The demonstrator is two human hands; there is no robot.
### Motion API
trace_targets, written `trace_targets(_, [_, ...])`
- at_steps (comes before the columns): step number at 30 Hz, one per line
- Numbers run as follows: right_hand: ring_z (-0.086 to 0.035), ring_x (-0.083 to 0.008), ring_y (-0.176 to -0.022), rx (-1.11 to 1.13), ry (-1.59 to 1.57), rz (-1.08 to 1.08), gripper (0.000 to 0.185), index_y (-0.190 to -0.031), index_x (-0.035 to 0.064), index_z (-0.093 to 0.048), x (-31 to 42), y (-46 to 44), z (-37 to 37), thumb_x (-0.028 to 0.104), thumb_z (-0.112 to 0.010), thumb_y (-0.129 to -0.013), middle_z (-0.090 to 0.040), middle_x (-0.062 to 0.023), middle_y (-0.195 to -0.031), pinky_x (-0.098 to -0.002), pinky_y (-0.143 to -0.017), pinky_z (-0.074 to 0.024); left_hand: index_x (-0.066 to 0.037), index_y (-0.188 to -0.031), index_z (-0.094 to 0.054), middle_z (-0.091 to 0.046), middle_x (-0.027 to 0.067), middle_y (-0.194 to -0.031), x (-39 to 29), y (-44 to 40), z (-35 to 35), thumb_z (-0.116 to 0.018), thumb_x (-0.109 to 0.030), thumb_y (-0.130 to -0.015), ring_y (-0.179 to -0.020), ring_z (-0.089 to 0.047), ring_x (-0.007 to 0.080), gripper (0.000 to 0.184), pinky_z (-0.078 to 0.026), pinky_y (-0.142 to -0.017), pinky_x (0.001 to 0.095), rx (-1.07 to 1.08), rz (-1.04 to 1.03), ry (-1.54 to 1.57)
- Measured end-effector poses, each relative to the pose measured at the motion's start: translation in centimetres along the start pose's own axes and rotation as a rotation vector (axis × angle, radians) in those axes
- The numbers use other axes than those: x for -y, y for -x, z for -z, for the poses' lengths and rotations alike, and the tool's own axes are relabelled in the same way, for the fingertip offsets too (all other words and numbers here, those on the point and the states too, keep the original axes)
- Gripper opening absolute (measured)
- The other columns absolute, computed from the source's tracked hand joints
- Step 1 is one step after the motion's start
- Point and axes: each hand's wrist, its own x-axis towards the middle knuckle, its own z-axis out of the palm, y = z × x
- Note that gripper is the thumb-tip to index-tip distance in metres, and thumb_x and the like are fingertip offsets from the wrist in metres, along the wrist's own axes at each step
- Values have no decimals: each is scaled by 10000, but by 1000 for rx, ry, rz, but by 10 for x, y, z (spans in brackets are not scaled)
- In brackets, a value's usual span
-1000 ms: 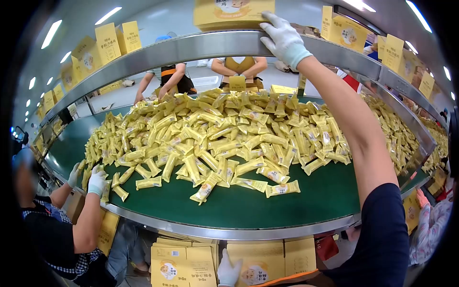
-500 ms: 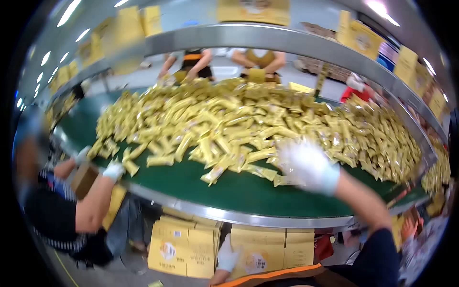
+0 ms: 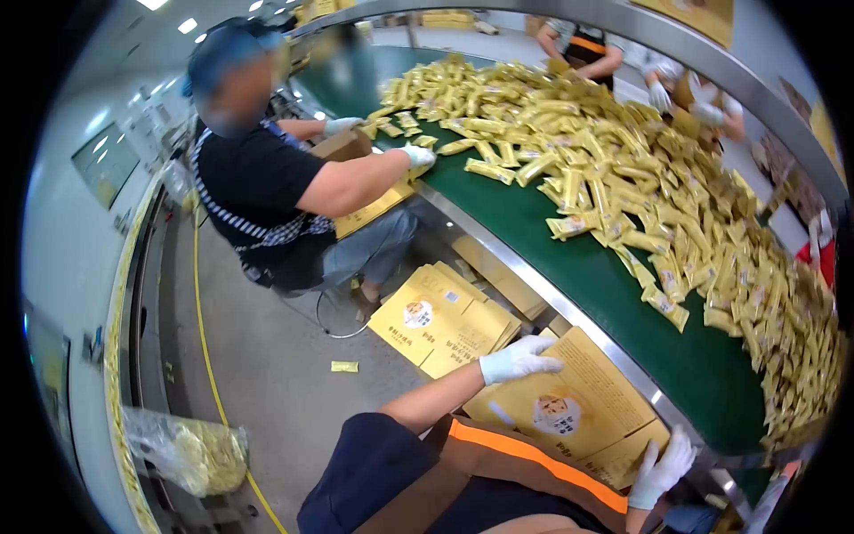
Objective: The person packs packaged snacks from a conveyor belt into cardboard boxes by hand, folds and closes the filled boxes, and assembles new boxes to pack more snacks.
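My left hand (image 3: 522, 359), in a white glove, lies with stretched fingers at the upper left edge of a flat yellow cardboard carton (image 3: 511, 405) printed with a round picture. At the carton's right end is my right hand (image 3: 665, 467), also gloved, with thumb and fingers apart beside the corner. Whether its fingertips touch the carton I cannot tell. The carton is in front of my body, below the conveyor edge. Many small yellow packets (image 3: 614, 178) are heaped on the green conveyor belt (image 3: 525, 218) above it.
A seated co-worker (image 3: 267, 178) at the left reaches over the belt beside a brown box (image 3: 345, 145). More flat cartons (image 3: 436, 311) stand under the metal rim. One packet (image 3: 344, 366) and a clear plastic bag (image 3: 191, 449) are on the floor. Other workers (image 3: 587, 49) stand across the belt.
My right hand has moved off the packets and down to the carton's right end. My left hand has come to the carton's upper edge. The view has turned left.
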Motion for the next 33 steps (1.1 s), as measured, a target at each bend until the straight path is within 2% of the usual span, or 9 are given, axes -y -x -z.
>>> trace_targets(4, [-588,-343,-928,-289,-30,377,247,-1074,10,-638,36,-11,29,136,-619,-862,-608,-157,-967,-490,-995,-426,-1,-1327,-521,-622,73,-1238,24,18,7,-607,-172,-955,-1115,-564,141,419,-456,-968,301,-108,-130,-6])
trace_targets(6, [-574,-408,-1082,-41,-20,396,502,-1216,43,-617,24,-3,29,301,-743,-804,-598,-200,-1225,-508,-957,-442,-8,-1349,-501,-617,75,-1246,37,25,7,-602,-177,-963,-1117,-564,142,434,-458,-964,301,-137,-141,61])
trace_targets(12, [-610,-385,-962,57,-77,224,436,-1186,47,-638,25,2,22,259,-736,-818,-636,-206,-1067,-511,-829,-480,-17,-1329,-523,-634,65,-1228,45,20,2,-610,-175,-954,-1121,-579,143,416,-460,-965,302,-206,-181,77])
trace_targets(16, [-497,-161,-552,-221,-623,-132,242,-767,-38,-599,20,-36,-1,104,-529,-950,-584,-116,-651,-318,-539,-386,-38,-1477,-379,-512,136,-1411,10,13,-16,-532,-377,-998,-1277,-489,210,606,-369,-1087,347,-278,-338,-145])
trace_targets(20, [-499,-237,-410,86,-850,351,211,-601,-10,-595,81,-80,78,91,-645,-780,-513,-116,-485,-356,-443,-361,-79,-1563,-169,-308,145,-1555,-21,-17,-37,-342,-646,-979,-1408,-335,255,833,-206,-1183,367,-146,-621,-44])
trace_targets(26, [-587,-265,-550,574,-636,375,188,-708,50,-671,11,-67,-57,211,-654,-803,-600,-127,-626,-385,-503,-452,-13,-1331,-562,-616,131,-1248,-67,-49,-43,-305,-647,-990,-1200,-549,218,764,-435,-1003,387,870,-262,216])
trace_targets(29, [-617,-303,-793,606,-25,416,224,-904,82,-693,65,-88,0,259,-667,-770,-652,-140,-870,-399,-695,-480,26,-1277,-602,-613,153,-1291,-83,-28,-48,-405,-540,-1006,-1173,-581,232,658,-435,-1028,376,772,-68,86])
trace_targets(32, [-557,-370,-1007,-351,39,454,454,-1135,30,-634,92,-72,57,228,-684,-730,-603,-155,-1142,-491,-863,-434,41,-1298,-583,-582,153,-1348,-88,-27,-42,-524,-377,-987,-1226,-549,240,524,-401,-1072,363,887,-44,105])
trace_targets(33, [-570,-377,-977,-297,-42,352,445,-1122,12,-632,81,-64,45,217,-684,-731,-616,-168,-1106,-486,-848,-446,41,-1296,-585,-579,150,-1353,-89,-26,-42,-549,-345,-976,-1230,-546,241,502,-399,-1072,360,884,-91,46])
